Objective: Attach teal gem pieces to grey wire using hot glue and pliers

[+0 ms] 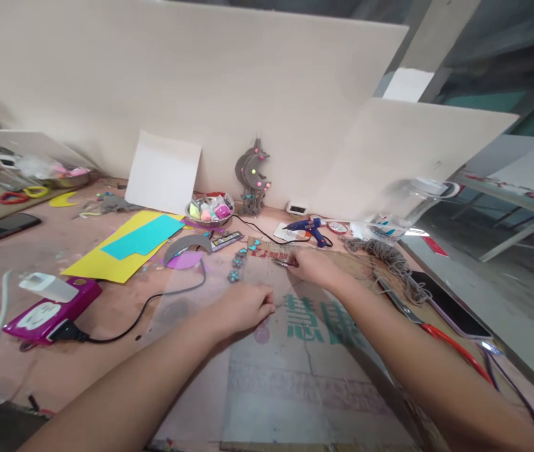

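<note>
My left hand is closed, fingers curled, low over a clear plastic sheet. What its fingertips pinch, if anything, is hidden. Just beyond, my right hand grips a thin, dark, pointed tool; its exact kind is too small to tell. To the left of that tool lie several small grey pieces with turquoise flower shapes. Printed cardboard shows under and behind the sheet. A blue glue gun rests beyond my right hand.
A grey crescent-moon ornament leans against the white board. On the left are yellow and blue sheets and a purple power socket with a cord. Grey yarn, red-handled scissors and a phone lie right.
</note>
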`<state>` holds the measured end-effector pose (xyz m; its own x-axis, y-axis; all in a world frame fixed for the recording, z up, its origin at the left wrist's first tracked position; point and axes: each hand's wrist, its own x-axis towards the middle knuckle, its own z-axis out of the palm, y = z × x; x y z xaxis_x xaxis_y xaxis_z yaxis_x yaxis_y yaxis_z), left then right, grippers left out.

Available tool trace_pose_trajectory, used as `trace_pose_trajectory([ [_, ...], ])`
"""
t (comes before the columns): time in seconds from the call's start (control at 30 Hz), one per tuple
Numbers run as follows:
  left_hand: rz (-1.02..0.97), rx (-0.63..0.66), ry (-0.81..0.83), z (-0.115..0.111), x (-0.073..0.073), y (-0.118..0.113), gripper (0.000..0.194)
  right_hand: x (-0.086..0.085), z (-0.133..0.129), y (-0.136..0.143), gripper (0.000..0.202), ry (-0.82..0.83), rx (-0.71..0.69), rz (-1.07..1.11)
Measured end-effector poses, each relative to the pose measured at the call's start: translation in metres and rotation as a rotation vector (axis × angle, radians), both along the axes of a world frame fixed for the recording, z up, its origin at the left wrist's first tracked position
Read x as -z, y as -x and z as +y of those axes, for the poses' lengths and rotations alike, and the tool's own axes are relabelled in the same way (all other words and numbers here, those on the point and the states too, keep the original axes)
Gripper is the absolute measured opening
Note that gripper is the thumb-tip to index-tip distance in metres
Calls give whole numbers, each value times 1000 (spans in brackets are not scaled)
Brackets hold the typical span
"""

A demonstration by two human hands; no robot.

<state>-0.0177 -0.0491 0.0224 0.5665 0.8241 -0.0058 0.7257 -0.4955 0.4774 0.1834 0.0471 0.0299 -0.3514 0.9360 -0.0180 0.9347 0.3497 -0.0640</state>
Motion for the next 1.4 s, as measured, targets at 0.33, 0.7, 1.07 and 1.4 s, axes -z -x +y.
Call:
trace_pose_trajectory([
  [0.33, -26, -18, -4, 2, 5, 0, 20, -5, 33, 35, 26, -77, -24, 305],
  [0.7, -220, -188, -4, 6, 4, -3, 27, 5, -64, 32, 41, 441, -191, 992],
  [1.07, -792, -257, 652, 8, 8, 6, 44, 15, -57, 10, 32, 487, -51, 916],
  [1.4, -623, -225, 804, 24, 11, 22, 41, 25, -53, 9, 35, 392, 24, 1013],
])
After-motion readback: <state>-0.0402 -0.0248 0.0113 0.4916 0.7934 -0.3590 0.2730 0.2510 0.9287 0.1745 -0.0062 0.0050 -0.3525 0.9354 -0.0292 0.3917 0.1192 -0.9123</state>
